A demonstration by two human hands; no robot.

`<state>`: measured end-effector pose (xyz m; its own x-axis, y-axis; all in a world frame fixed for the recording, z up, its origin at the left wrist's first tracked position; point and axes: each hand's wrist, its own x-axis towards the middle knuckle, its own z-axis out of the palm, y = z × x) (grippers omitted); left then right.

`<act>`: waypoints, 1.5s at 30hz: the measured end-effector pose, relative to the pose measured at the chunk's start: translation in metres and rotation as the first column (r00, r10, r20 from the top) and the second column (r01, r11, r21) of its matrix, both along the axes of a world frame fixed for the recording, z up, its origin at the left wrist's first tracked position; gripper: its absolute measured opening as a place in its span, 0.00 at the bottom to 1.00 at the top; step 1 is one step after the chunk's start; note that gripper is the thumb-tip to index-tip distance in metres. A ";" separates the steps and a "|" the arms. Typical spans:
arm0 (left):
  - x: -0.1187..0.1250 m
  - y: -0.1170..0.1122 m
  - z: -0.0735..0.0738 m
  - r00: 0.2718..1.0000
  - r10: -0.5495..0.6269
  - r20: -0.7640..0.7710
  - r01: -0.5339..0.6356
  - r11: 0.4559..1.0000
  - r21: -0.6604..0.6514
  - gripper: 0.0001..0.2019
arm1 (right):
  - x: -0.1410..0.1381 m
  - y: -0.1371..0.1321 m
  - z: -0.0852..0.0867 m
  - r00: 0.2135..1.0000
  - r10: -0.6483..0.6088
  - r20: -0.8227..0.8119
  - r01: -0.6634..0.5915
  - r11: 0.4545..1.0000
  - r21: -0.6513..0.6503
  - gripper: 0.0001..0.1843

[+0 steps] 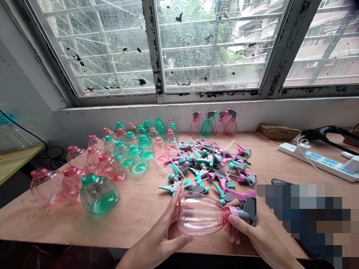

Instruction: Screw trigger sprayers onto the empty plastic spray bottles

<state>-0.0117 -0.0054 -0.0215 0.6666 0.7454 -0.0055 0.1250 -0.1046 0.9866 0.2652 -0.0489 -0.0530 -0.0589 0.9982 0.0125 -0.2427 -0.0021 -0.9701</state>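
Note:
A clear pink spray bottle (200, 215) lies sideways between my hands above the table's front edge, its neck pointing right. My left hand (165, 228) is wrapped round the bottle's base. At the neck, the fingers of my right hand (246, 228) close on the pink collar of the spray head (248, 209), which is grey with a pink trigger and sits on the bottle's mouth. Whether the collar is fully tightened I cannot tell. Just beyond lies a pile of loose spray heads (207, 158) in grey, pink and teal, some with white tubes.
Several open pink and green bottles (134, 158) stand at the left of the wooden table (146, 220). Against the wall are several bottles with spray heads (209, 125). A white power strip (316, 160), a brown package (277, 131) and a black curved object (328, 132) lie right.

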 end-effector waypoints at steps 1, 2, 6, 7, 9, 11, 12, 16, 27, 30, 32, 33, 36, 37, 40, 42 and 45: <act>0.000 -0.001 0.001 1.000 -0.001 0.001 0.001 1.000 0.020 0.45 | 0.000 0.000 0.000 1.000 0.003 -0.003 -0.003 1.000 0.004 0.14; 0.001 -0.001 0.001 1.000 -0.002 0.001 0.002 0.999 0.039 0.44 | 0.000 0.000 0.000 1.000 0.004 -0.002 -0.004 1.000 0.005 0.15; 0.001 -0.002 0.001 1.000 -0.004 -0.006 0.005 0.999 0.050 0.48 | -0.001 -0.001 0.003 1.000 -0.002 0.027 0.002 1.000 -0.007 0.15; 0.001 -0.002 0.000 1.000 -0.005 0.000 0.005 0.999 0.034 0.49 | -0.001 -0.002 0.004 1.000 -0.003 0.030 0.003 1.000 -0.009 0.16; 0.000 -0.001 -0.001 1.000 -0.005 0.012 0.005 1.000 0.001 0.49 | -0.001 -0.001 0.004 1.000 -0.004 0.026 0.004 1.000 -0.014 0.17; -0.001 0.000 -0.001 1.000 -0.014 0.011 0.014 1.000 -0.026 0.47 | -0.001 -0.001 0.003 1.000 -0.007 0.020 0.007 1.000 -0.018 0.17; -0.001 0.000 -0.001 1.000 -0.020 0.004 0.020 0.999 -0.030 0.47 | -0.001 0.000 0.003 1.000 -0.010 0.018 0.010 1.000 -0.017 0.17; 0.001 -0.001 0.002 0.999 -0.006 -0.035 0.007 0.999 0.034 0.46 | -0.001 0.000 0.004 1.000 -0.010 0.021 0.011 1.000 -0.007 0.16; -0.001 0.000 0.000 1.000 -0.009 0.011 0.010 0.999 -0.051 0.49 | 0.001 0.000 -0.003 1.000 -0.002 0.021 0.002 1.000 0.004 0.14; -0.001 0.000 0.001 1.000 -0.002 -0.024 0.002 1.000 0.007 0.48 | 0.001 0.001 -0.005 1.000 0.003 0.000 -0.003 1.000 0.030 0.12; -0.001 -0.001 0.001 0.999 0.005 -0.035 -0.003 0.999 0.044 0.47 | 0.001 0.001 -0.004 1.000 0.008 -0.009 -0.008 1.000 0.026 0.12; -0.001 -0.001 0.001 0.999 0.009 -0.038 -0.007 0.998 0.055 0.47 | 0.001 0.001 -0.004 1.000 0.007 -0.010 -0.007 1.000 0.021 0.13; 0.000 -0.001 0.003 1.000 -0.012 -0.018 0.012 1.000 0.027 0.49 | 0.002 0.001 -0.002 1.000 0.002 -0.001 -0.002 1.000 0.009 0.13; 0.000 0.000 0.003 1.000 -0.026 0.000 0.026 1.000 -0.001 0.49 | 0.002 0.000 -0.002 1.000 0.002 0.004 -0.002 1.000 0.008 0.13; 0.001 0.000 0.003 0.998 -0.050 0.045 0.053 0.997 -0.061 0.46 | 0.002 0.001 -0.003 1.000 0.007 0.007 -0.008 1.000 0.018 0.13; 0.001 0.000 0.003 0.998 -0.042 0.037 0.044 0.998 -0.054 0.46 | 0.001 0.001 -0.004 1.000 0.007 -0.003 -0.007 1.000 0.030 0.11; 0.001 0.000 0.003 1.000 -0.019 -0.001 0.019 1.000 0.004 0.46 | 0.001 0.002 -0.006 1.000 0.004 -0.005 -0.004 0.999 0.034 0.10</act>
